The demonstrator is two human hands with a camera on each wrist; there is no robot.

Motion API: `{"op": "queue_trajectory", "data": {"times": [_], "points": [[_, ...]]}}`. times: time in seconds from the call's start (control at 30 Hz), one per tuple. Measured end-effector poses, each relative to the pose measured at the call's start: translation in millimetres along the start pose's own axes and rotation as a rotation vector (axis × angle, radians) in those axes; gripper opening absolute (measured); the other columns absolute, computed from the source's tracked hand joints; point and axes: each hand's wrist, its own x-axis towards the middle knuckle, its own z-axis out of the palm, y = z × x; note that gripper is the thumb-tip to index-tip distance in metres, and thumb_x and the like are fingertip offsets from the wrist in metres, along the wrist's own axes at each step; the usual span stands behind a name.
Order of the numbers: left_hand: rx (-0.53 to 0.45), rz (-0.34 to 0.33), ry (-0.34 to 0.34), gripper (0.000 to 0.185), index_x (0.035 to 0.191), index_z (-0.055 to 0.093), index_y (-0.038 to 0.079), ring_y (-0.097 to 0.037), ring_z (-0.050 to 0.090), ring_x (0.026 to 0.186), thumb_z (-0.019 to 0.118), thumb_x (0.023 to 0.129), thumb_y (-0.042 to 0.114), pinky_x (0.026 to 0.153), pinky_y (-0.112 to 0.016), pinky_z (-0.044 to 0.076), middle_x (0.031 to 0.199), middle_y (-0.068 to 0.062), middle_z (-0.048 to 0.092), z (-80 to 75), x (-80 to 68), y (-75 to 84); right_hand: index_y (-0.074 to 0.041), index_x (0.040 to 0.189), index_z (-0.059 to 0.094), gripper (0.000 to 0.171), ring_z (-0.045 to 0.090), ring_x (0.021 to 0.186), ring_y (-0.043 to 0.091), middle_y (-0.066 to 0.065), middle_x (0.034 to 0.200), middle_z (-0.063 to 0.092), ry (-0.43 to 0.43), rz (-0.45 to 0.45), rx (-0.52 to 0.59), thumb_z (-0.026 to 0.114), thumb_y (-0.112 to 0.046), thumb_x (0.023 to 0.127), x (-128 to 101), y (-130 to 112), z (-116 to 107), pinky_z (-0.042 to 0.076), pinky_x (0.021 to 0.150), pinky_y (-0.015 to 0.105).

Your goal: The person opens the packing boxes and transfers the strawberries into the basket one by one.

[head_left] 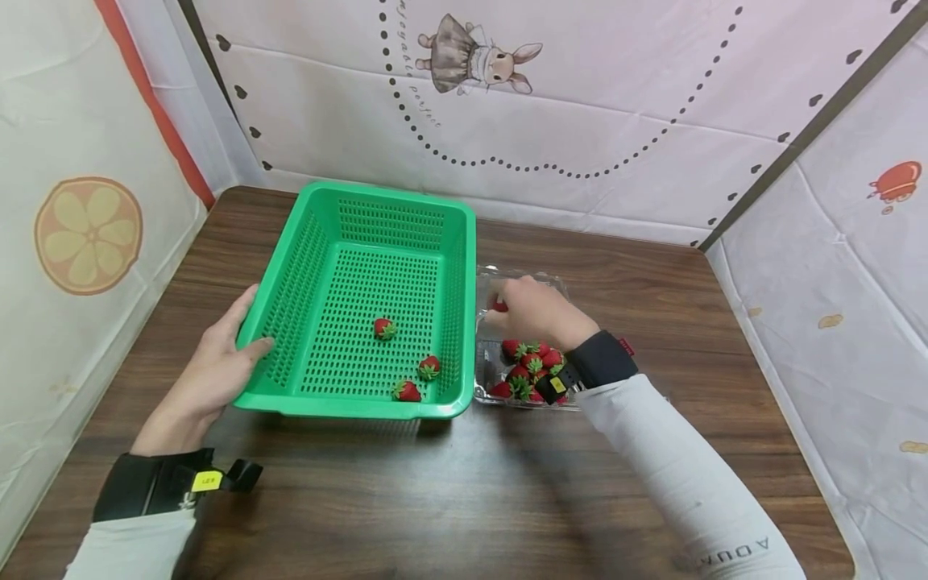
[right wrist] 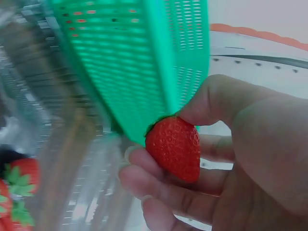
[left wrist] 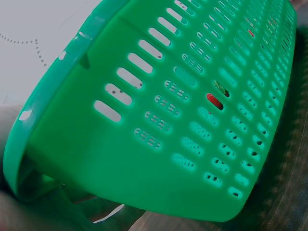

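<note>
My left hand [head_left: 217,354] grips the left rim of a green perforated plastic basket [head_left: 326,405], thumb over the edge. Inside the basket lie three strawberries: one strawberry [head_left: 383,329] near the middle, another strawberry [head_left: 429,368] and a third strawberry [head_left: 407,391] toward the near right corner. Over a clear plastic box [head_left: 487,354], my right hand [head_left: 532,310] pinches a red strawberry [right wrist: 174,150] between thumb and fingers. The right wrist view shows it close to the basket's side. More strawberries [head_left: 532,360] lie in the box, partly hidden by the wrist strap.
Both containers stand side by side on a dark wooden table [head_left: 435,499]. A white printed cloth [head_left: 616,97] hangs behind the table and along both sides.
</note>
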Motion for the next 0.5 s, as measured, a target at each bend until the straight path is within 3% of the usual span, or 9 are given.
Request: {"op": "queue_trajectory", "data": {"times": [0.17,0.4,0.5], "points": [[-0.002,0.008,0.003,0.070,0.154,-0.007,0.035,-0.044,0.033,0.136,0.036,0.104,0.015,0.080,-0.026,0.047,0.159,-0.022,0.017,-0.7,-1.4,-1.3,-0.015,0.101,0.056,0.013,0.043,0.060,0.015,0.000,0.070,0.047,0.056,-0.007,0.017,0.053,-0.025,0.094,0.0,-14.1,-14.3,0.034,0.057,0.030],[-0.005,0.009,0.001,0.069,0.154,-0.007,0.037,-0.044,0.033,0.137,0.036,0.104,0.016,0.081,-0.025,0.046,0.159,-0.022,0.017,-1.4,-2.1,-0.2,-0.012,0.100,0.053,0.013,0.043,0.063,0.016,0.001,0.070,0.045,0.063,-0.092,0.037,0.055,-0.024,0.095,10.8,-35.4,-18.1,0.034,0.061,0.029],[-0.003,0.007,-0.001,0.069,0.154,-0.007,0.036,-0.043,0.032,0.137,0.036,0.104,0.015,0.084,-0.029,0.046,0.159,-0.021,0.017,-1.0,-1.9,0.3,-0.013,0.110,0.061,0.019,0.037,0.057,0.012,-0.003,0.061,0.039,0.058,-0.143,0.007,0.054,-0.021,0.094,21.0,-44.9,-14.9,0.028,0.057,0.027]]}}
